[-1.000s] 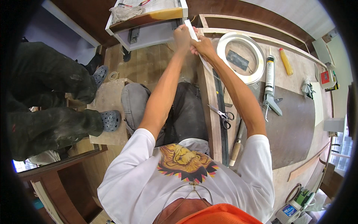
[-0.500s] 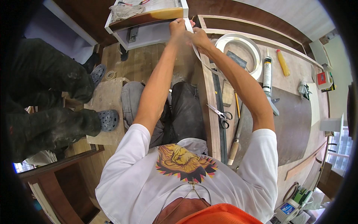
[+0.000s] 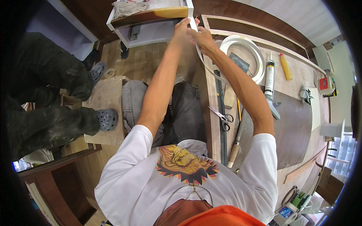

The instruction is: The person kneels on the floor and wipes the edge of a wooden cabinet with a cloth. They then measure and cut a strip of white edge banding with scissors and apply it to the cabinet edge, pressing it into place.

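Both my arms reach forward to the corner of a white drawer box (image 3: 151, 32) with a brown front. My left hand (image 3: 183, 28) presses on that corner. My right hand (image 3: 201, 37) pinches a white edge-banding strip (image 3: 201, 60) against the same corner. The strip runs back from my fingers to a white coil (image 3: 245, 51) lying on the brown board at my right. Whether my left fingers also grip the strip is hidden.
On the board (image 3: 294, 124) to my right lie scissors (image 3: 222, 116), a caulking gun (image 3: 269, 86), an orange tube (image 3: 285, 66), a wooden-handled tool (image 3: 234, 150) and a long dark ruler (image 3: 220, 113). Another person's dark trouser legs and grey clogs (image 3: 105, 118) stand at left.
Both hands have moved slightly up along the drawer corner, drawing the strip with them. The coil and tools stay in place.
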Demonstrator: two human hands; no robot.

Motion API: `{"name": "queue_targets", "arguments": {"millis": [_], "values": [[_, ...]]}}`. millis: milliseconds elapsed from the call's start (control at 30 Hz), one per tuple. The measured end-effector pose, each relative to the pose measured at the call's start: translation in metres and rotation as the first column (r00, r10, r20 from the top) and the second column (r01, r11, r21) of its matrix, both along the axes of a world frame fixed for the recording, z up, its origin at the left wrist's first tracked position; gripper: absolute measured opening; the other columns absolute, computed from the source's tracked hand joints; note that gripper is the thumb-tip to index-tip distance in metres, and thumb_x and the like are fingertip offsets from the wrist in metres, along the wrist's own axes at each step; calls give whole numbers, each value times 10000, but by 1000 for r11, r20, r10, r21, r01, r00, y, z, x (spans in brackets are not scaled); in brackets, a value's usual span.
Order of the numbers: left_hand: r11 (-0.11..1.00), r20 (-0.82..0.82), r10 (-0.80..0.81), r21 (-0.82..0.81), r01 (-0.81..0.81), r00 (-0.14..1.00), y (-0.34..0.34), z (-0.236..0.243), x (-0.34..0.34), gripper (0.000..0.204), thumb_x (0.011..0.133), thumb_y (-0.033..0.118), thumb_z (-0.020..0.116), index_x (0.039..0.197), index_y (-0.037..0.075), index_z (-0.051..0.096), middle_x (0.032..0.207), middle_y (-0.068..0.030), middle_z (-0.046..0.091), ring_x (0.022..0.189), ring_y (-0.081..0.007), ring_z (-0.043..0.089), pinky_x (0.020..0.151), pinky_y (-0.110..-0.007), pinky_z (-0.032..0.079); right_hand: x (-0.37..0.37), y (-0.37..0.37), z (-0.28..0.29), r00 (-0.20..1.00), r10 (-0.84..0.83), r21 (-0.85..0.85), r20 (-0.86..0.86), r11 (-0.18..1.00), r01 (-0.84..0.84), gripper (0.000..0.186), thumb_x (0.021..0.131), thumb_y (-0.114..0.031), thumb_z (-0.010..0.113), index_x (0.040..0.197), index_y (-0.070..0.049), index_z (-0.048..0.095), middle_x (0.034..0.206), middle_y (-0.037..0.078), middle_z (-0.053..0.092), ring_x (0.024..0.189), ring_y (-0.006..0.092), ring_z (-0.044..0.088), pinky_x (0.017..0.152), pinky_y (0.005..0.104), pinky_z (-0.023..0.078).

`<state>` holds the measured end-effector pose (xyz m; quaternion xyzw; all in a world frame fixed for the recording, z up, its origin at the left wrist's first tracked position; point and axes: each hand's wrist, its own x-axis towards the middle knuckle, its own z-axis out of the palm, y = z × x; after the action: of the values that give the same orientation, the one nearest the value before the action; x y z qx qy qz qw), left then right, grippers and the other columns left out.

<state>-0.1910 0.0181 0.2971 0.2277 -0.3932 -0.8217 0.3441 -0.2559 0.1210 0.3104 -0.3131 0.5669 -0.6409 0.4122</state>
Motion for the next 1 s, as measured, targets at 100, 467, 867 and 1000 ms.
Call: {"name": "queue_targets", "arguments": {"millis": [100, 467, 867, 1000], "values": [[1000, -10, -22, 3, 22, 1000, -14, -11, 0, 336, 1074, 239, 455, 1212, 1, 648, 1088, -136, 703, 812, -213, 651, 677, -352, 583, 6, 2, 3, 1000, 8, 33, -22, 999, -7, 260, 989, -225, 688, 1014, 28, 633, 791, 67, 679, 628, 124, 660, 560, 248, 525], [945, -273, 8, 315, 82, 962, -21, -23, -20, 230, 1056, 119, 522, 1217, -38, 572, 1143, -206, 676, 939, -272, 673, 776, -393, 607, -62, 76, 35, 717, 12, 11, -697, 1000, -6, 397, 1000, -289, 670, 1313, -46, 654, 1051, 57, 713, 922, 117, 660, 790, 268, 534], [969, -319, -101, 182, 166, 942, -72, -60, -28, 219, 1010, 177, 607, 1052, -32, 656, 873, -130, 697, 740, -227, 686, 637, -324, 604, -69, 324, 87, 703, 320, 596, -635, 782, 183, 288, 978, -298, 650, 1069, -39, 737, 776, 75, 678, 698, 159, 651, 651, 328, 535], [961, -293, -196, 133, 243, 936, -71, -59, -26, 223, 994, 191, 637, 1013, -30, 662, 799, -113, 672, 668, -207, 651, 575, -303, 577, -38, 338, -7, 452, 505, 646, -735, 724, 243, 243, 880, -326, 743, 899, -83, 736, 826, 172, 725, 786, 366, 705, 700, 465, 547]]}}
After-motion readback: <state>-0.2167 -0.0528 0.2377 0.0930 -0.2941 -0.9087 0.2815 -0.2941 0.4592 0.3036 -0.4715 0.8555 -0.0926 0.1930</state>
